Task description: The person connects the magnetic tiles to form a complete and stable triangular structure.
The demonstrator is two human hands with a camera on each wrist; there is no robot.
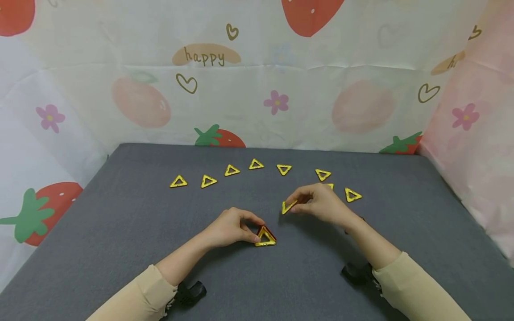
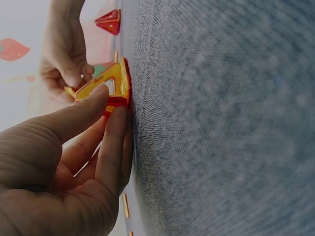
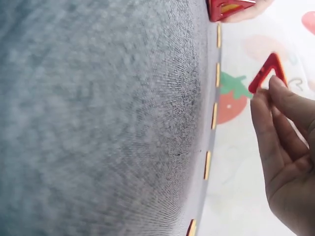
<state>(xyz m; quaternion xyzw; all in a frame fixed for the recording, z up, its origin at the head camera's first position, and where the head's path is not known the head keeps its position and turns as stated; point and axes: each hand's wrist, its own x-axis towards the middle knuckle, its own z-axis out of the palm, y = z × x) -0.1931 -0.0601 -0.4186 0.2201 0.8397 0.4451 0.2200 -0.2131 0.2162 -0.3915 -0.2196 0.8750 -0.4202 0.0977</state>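
Near the middle of the table, my left hand [image 1: 229, 229] holds a small structure of joined triangular magnetic tiles [image 1: 266, 243], with thumb and fingers at its left side. Yellow and red faces show on it, and its panels lean up from the cloth. My right hand [image 1: 321, 203] pinches a single triangular magnetic tile [image 1: 287, 207] above the table, to the right of and beyond the structure. The right wrist view shows that tile's red side [image 3: 266, 69] between thumb and fingertips. Fingers cover parts of both pieces.
Several loose yellow triangular tiles [image 1: 178, 185] lie in an arc across the far half of the grey table [image 1: 120, 232]. One is partly behind my right hand. A red pyramid [image 2: 110, 22] stands near the right forearm. A printed cloth [image 1: 305, 80] hangs behind the table.
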